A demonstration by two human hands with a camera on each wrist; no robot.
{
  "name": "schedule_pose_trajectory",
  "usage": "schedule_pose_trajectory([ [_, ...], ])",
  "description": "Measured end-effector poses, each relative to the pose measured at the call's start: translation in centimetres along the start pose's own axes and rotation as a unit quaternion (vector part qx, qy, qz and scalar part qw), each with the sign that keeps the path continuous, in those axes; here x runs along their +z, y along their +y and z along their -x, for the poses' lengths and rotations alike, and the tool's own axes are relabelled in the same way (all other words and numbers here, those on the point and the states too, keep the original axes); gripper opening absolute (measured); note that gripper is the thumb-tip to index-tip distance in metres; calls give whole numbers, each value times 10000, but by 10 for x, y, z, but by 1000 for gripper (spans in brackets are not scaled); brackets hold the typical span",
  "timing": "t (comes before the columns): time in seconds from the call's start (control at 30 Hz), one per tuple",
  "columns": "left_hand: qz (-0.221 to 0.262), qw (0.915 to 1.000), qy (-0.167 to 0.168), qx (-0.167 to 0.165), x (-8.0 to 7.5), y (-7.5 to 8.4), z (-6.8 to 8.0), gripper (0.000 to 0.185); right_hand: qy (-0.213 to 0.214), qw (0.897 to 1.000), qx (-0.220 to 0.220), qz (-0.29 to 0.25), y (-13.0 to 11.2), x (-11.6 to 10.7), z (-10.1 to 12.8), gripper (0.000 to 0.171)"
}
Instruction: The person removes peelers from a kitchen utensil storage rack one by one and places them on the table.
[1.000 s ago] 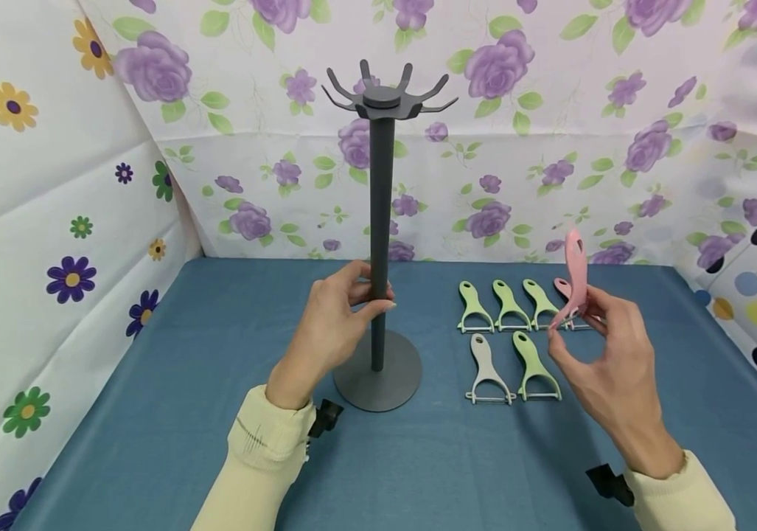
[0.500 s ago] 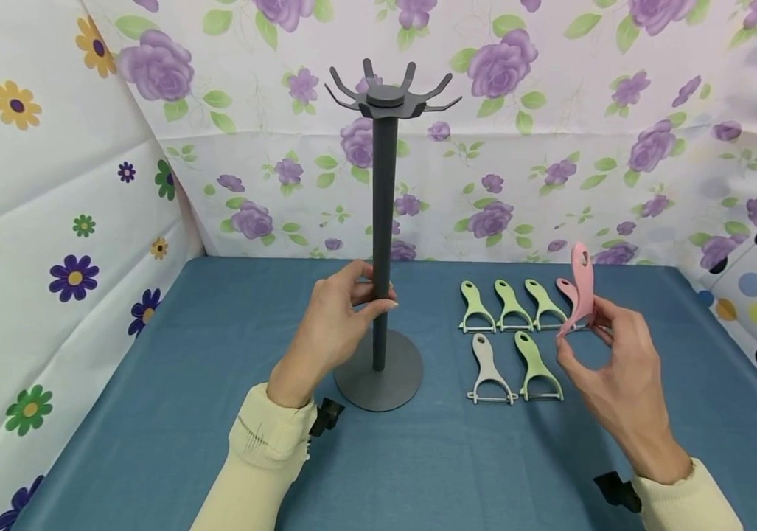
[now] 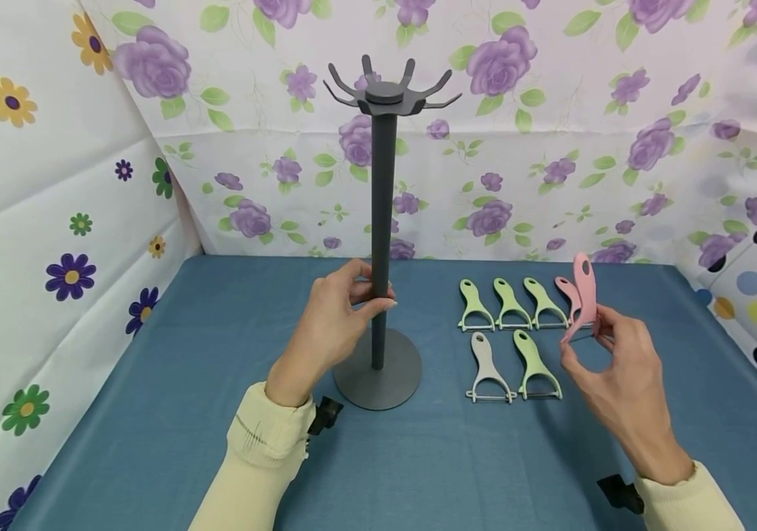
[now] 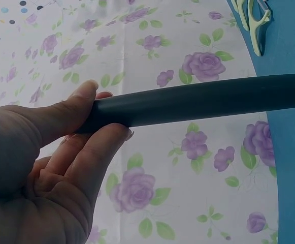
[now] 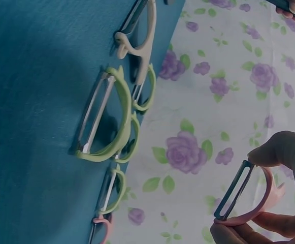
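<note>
A tall dark grey stand (image 3: 380,221) with hooks (image 3: 388,88) at its top rises from a round base (image 3: 378,377) on the blue table. My left hand (image 3: 341,310) grips its pole (image 4: 198,101) at mid height. My right hand (image 3: 607,354) pinches a pink peeler (image 3: 582,295) by its blade end (image 5: 236,195), handle pointing up, above the table at the right. Three green peelers (image 3: 507,304) and another pink peeler (image 3: 567,291) lie in a back row. A white peeler (image 3: 486,369) and a green peeler (image 3: 535,365) lie in front.
Floral cloth walls (image 3: 550,147) close in the table on the left, back and right. The blue tablecloth (image 3: 172,383) stretches out left of the stand and toward the front edge.
My right hand has lowered the pink peeler and drifted slightly right. The left hand keeps its grip on the pole.
</note>
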State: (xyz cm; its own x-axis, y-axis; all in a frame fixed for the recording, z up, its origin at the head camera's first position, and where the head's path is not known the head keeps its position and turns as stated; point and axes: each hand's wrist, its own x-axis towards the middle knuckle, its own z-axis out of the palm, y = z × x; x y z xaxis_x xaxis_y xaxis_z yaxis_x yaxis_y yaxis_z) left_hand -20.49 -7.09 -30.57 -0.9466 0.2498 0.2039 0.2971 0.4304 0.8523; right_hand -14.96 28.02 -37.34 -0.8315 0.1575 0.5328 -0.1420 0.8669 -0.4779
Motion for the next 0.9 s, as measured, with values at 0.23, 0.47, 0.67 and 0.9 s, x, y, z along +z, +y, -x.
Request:
schedule_pose_trajectory([
  [0.23,-28,10000,2,-24,0,1,0,25,-225,9993,241,188,6,1,2,65],
  [0.47,9,10000,-27,8,0,0,0,25,-407,9975,466,338,15,1,6,64],
  [0.67,36,10000,-50,55,0,-1,0,24,-574,9950,613,547,21,2,7,66],
  [0.9,39,10000,-59,27,0,-2,-1,23,-776,9920,723,677,25,2,7,65],
])
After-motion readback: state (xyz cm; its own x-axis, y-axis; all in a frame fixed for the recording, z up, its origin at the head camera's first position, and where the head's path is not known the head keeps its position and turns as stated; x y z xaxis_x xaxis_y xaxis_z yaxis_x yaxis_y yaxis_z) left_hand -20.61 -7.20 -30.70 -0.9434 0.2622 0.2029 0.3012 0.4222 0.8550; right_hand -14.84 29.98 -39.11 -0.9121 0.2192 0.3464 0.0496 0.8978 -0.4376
